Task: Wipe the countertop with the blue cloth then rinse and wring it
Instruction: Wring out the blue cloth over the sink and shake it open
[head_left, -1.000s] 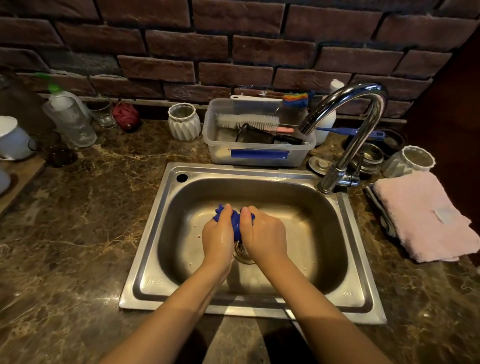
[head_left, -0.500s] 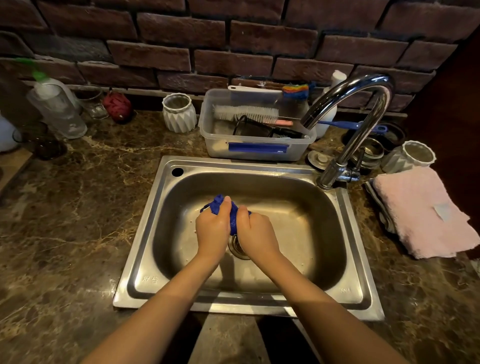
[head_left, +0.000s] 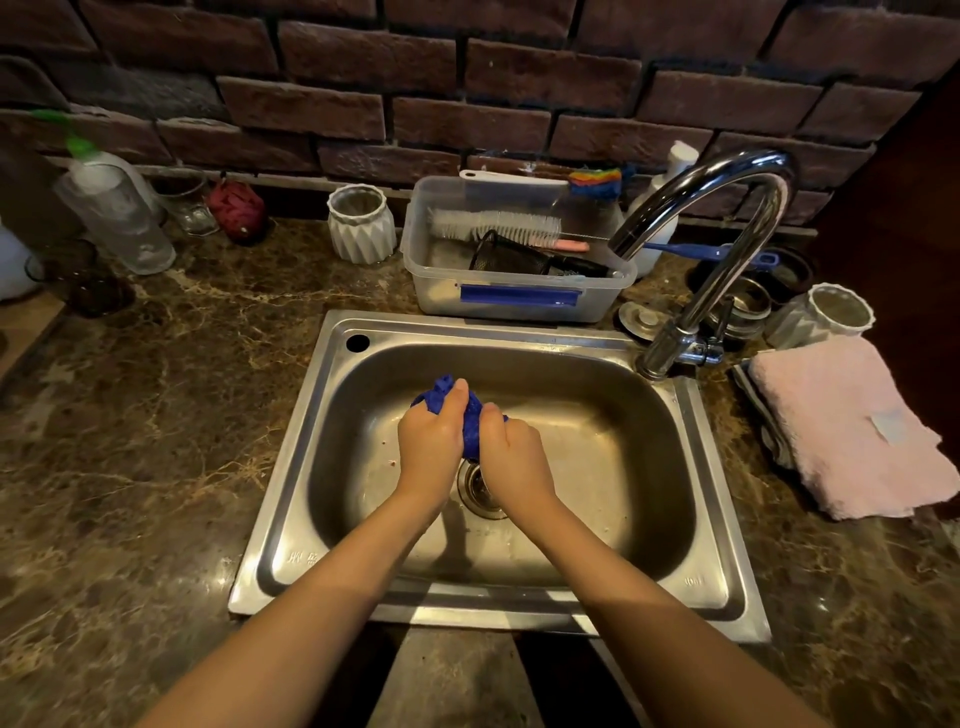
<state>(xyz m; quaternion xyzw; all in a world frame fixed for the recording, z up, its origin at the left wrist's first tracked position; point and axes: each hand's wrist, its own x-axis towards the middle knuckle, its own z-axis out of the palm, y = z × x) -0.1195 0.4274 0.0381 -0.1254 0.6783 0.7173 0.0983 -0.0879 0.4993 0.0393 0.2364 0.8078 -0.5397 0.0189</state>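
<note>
Blue cloth (head_left: 470, 421) mostly hidden inside left hand (head_left: 430, 447) and right hand (head_left: 511, 460); only bunched folds show. Sink drain (head_left: 475, 491) partly covered by right wrist. White mug (head_left: 9, 270) cut off at left edge. Both forearms run off bottom edge.

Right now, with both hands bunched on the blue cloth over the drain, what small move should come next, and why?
Probably one more twist in opposite directions. The left hand and right hand both clamp the balled blue cloth above the drain, and no water runs from the faucet, so this looks like wringing.
</note>
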